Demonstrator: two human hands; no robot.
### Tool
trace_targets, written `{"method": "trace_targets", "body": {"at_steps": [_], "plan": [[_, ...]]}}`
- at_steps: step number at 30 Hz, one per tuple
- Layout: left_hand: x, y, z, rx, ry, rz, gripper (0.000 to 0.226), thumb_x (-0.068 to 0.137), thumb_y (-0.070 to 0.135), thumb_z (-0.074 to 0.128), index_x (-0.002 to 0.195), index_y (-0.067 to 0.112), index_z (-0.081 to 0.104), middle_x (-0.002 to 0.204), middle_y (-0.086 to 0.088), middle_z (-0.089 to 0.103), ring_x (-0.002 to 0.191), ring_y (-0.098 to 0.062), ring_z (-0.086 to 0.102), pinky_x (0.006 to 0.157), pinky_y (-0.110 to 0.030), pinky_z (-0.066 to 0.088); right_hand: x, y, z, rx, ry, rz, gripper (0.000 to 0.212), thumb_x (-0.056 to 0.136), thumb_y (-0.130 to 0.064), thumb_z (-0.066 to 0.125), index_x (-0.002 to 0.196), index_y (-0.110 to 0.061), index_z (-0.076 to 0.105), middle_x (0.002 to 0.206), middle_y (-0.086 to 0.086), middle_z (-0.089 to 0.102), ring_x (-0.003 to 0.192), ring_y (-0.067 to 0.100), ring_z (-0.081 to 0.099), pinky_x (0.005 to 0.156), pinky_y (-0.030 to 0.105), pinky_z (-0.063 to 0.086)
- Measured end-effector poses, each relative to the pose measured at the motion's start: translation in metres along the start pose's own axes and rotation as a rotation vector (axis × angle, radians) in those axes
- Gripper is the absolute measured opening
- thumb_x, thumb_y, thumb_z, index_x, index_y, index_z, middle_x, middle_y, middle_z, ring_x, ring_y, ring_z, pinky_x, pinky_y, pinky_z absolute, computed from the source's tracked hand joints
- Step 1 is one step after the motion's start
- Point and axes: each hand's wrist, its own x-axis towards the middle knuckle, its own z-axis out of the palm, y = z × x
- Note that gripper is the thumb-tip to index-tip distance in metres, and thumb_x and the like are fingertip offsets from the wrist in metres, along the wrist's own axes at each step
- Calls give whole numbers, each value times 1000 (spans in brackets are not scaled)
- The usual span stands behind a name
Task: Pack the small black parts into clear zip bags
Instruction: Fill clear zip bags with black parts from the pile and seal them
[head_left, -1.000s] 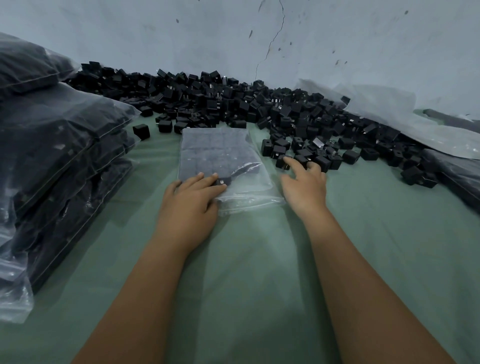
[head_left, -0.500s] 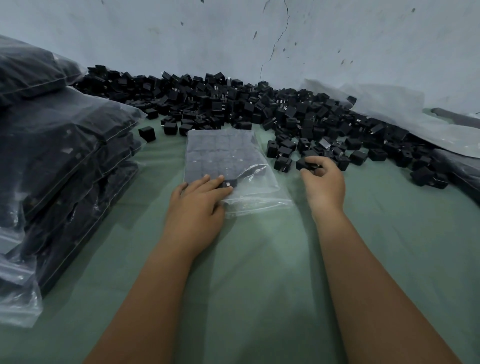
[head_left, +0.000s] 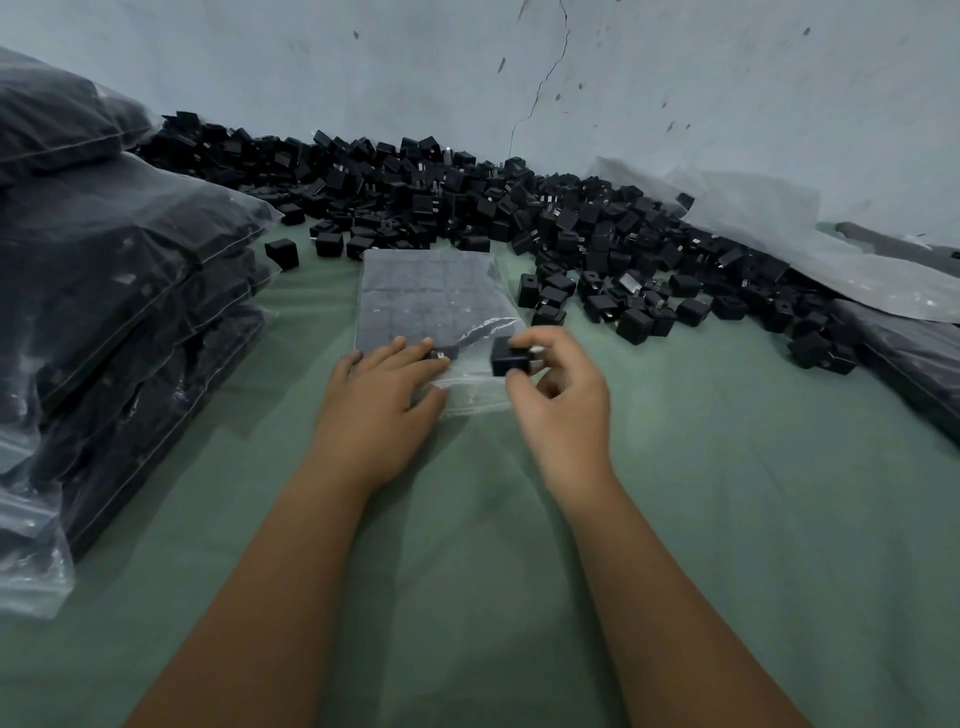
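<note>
Your left hand (head_left: 379, 410) lies flat, fingers straight and pressing down, while your right hand (head_left: 563, 410) hovers beside it, thumb and fingertips pinched in a grip.

I have one wide-angle view only, worn on the person's head, looking forward and down along both forearms. It sits close over the green cloth (head_left: 727, 519), with the hands mid-frame, and reaches as far as the grey wall (head_left: 675, 78) behind.
</note>
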Motion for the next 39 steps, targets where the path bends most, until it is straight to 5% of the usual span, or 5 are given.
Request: {"method": "trace_targets", "body": {"at_steps": [5,10,15,32,39], "plan": [[1,0,-1,-133,48,-23,41,102,27,40,141,33,48,151,11,42,144,-8,27,117,-35,14,-16,-6,17,-12,-240,-23,26,64,-20,54,81,-40,60,79,-20,62,52,4,46,52,14,37],[2,-2,0,-215,94,-39,37,104,29,39,138,30,53,145,10,50,142,-8,33,117,-38,18,-14,0,16,-433,-250,-25,31,82,-28,58,109,-42,60,105,-13,59,87,6,58,77,28,49],[3,-4,2,-226,100,-39,37,104,32,39,137,29,54,144,11,51,141,-8,34,117,-40,19,-16,-2,14,-766,-309,-77,39,90,-33,48,128,-41,46,102,-5,47,85,19,56,63,26,36],[1,-1,1,-182,103,3,37,103,35,37,136,34,55,147,11,48,145,-8,25,118,-40,15,-18,-11,16,-1008,-237,-289,32,87,-28,42,102,-13,66,102,3,65,98,23,46,85,31,36],[0,2,1,-119,133,40,36,102,34,41,134,33,57,148,12,46,147,-7,19,119,-40,11,-13,-6,33,-1144,-284,-254,45,92,-40,36,123,-13,54,123,5,54,115,25,39,98,33,28]]}}
